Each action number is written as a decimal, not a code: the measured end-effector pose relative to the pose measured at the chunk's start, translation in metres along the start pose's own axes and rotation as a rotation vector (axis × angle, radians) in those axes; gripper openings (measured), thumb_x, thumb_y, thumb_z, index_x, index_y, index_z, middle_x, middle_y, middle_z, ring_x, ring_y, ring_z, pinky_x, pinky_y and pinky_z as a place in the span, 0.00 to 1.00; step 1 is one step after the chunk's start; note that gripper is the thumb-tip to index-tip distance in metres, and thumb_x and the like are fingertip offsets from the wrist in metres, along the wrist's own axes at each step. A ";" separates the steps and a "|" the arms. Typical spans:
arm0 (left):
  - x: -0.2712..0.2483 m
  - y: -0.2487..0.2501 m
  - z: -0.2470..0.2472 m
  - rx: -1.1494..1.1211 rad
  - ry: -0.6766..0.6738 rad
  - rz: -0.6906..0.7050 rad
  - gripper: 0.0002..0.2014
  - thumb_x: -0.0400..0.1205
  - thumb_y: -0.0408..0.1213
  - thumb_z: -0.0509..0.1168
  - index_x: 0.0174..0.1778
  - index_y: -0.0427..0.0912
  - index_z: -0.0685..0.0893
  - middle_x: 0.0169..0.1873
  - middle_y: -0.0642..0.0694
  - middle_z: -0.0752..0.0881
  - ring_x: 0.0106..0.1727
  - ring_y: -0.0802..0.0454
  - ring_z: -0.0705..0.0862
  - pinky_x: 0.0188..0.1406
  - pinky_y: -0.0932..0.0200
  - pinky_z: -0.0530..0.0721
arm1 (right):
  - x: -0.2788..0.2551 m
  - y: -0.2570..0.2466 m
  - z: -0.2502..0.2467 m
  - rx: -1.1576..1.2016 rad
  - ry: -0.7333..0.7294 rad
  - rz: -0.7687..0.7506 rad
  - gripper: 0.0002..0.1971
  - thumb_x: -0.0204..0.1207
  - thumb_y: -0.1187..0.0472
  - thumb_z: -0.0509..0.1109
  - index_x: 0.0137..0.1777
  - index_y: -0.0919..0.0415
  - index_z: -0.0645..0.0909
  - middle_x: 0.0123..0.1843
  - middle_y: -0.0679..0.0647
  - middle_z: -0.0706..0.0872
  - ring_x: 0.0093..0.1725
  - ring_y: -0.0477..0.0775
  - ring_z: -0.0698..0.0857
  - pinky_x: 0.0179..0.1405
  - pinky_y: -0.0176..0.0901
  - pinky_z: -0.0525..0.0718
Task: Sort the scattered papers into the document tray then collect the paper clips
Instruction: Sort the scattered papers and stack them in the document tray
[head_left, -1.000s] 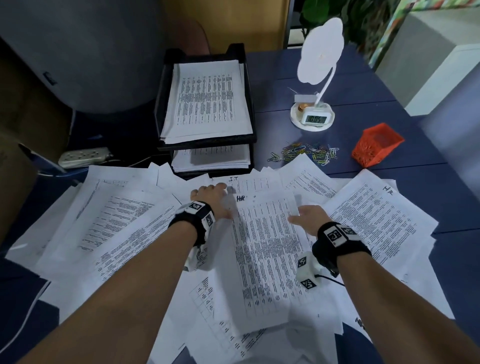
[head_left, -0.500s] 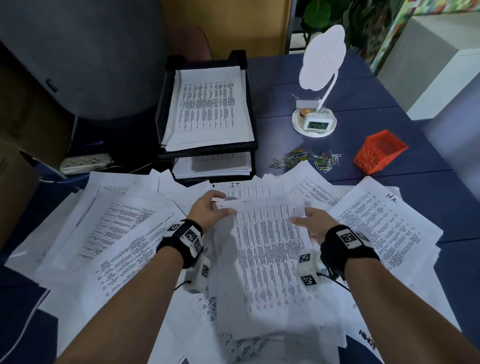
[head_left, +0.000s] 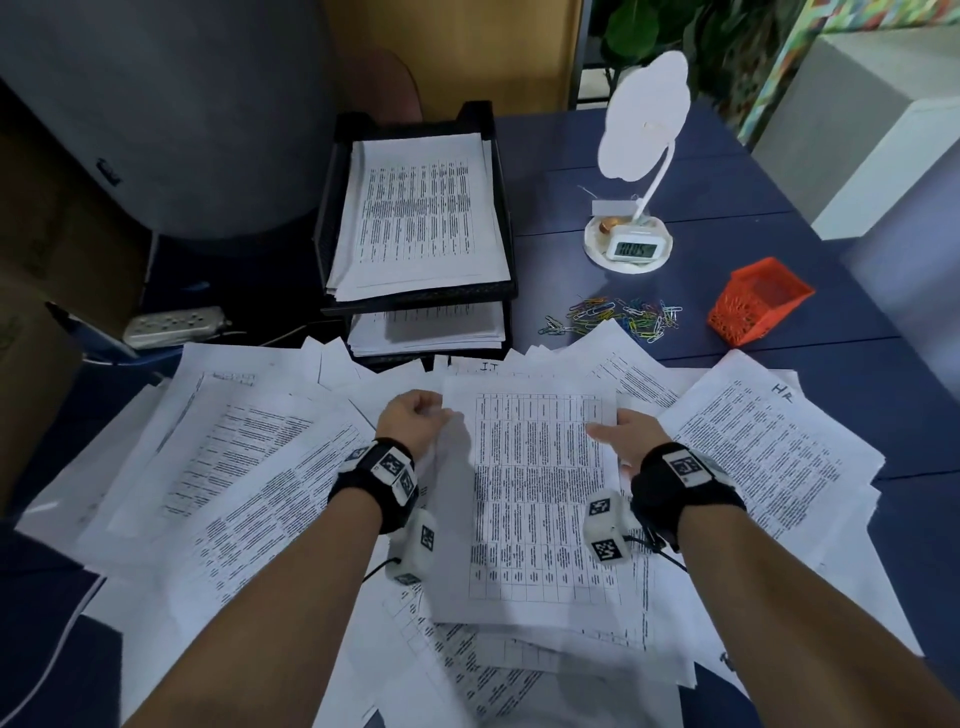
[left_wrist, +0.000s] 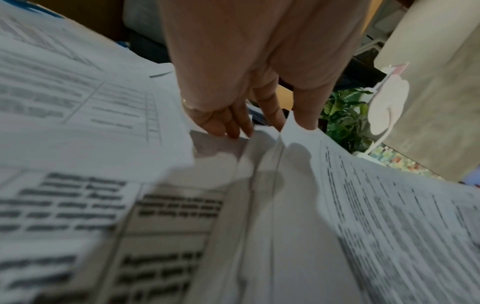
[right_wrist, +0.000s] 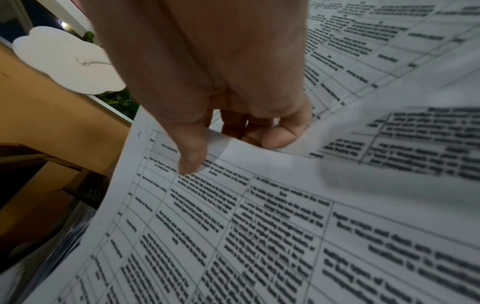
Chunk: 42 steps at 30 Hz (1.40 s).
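A thin white sheet printed with a ruled table of black text is held lifted above a loose, overlapping spread of similar white printed papers that covers the near part of the dark blue planked worktop. The sheet bends softly between the hands, its far corners raised.

The left hand grips the sheet at its far left corner: in the left wrist view the thumb lies on top of the paper's edge and the curled fingers reach beneath it. The right hand pinches the sheet's right edge near the far corner; in the right wrist view its thumb presses on the printed face while the bent fingers curl under the edge.

Beyond the hands stands a black mesh two-tier document tray, rectangular, with a squared stack of printed sheets in the upper tier and another in the lower. To its right a small heap of glossy multicoloured wire paper clips lies on the bare worktop, just beyond the spread papers. Near them sits an orange perforated plastic basket, tilted, and farther back a white cloud-shaped lamp on a curved stem with a round base holding a small digital clock.
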<state>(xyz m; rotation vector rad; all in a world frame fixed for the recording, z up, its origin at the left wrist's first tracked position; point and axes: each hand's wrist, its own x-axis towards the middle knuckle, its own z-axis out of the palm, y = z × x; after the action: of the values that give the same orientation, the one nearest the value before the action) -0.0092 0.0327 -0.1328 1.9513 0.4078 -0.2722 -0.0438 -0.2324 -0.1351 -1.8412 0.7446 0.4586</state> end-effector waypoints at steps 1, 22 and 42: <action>-0.002 0.003 -0.001 -0.041 0.017 0.011 0.07 0.78 0.31 0.71 0.51 0.38 0.85 0.42 0.46 0.85 0.43 0.51 0.82 0.40 0.69 0.81 | 0.000 0.000 0.000 -0.004 -0.002 0.000 0.19 0.77 0.56 0.72 0.66 0.61 0.81 0.63 0.57 0.86 0.61 0.58 0.82 0.59 0.48 0.78; -0.025 0.048 -0.043 -0.416 -0.037 0.283 0.10 0.81 0.29 0.66 0.55 0.47 0.82 0.49 0.47 0.88 0.52 0.47 0.86 0.57 0.49 0.85 | -0.050 -0.072 0.011 0.365 -0.066 -0.409 0.15 0.81 0.65 0.66 0.66 0.66 0.78 0.63 0.55 0.85 0.60 0.51 0.83 0.57 0.38 0.80; -0.026 0.039 -0.048 -0.532 0.047 0.232 0.17 0.79 0.21 0.63 0.56 0.49 0.77 0.49 0.50 0.85 0.52 0.52 0.83 0.57 0.57 0.81 | -0.064 -0.091 0.042 0.449 0.023 -0.558 0.21 0.76 0.79 0.60 0.60 0.56 0.77 0.56 0.52 0.87 0.57 0.53 0.85 0.60 0.49 0.82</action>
<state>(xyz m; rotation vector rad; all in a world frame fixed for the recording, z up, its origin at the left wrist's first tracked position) -0.0170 0.0580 -0.0714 1.4644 0.2480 0.0343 -0.0274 -0.1525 -0.0488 -1.5377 0.2877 -0.0903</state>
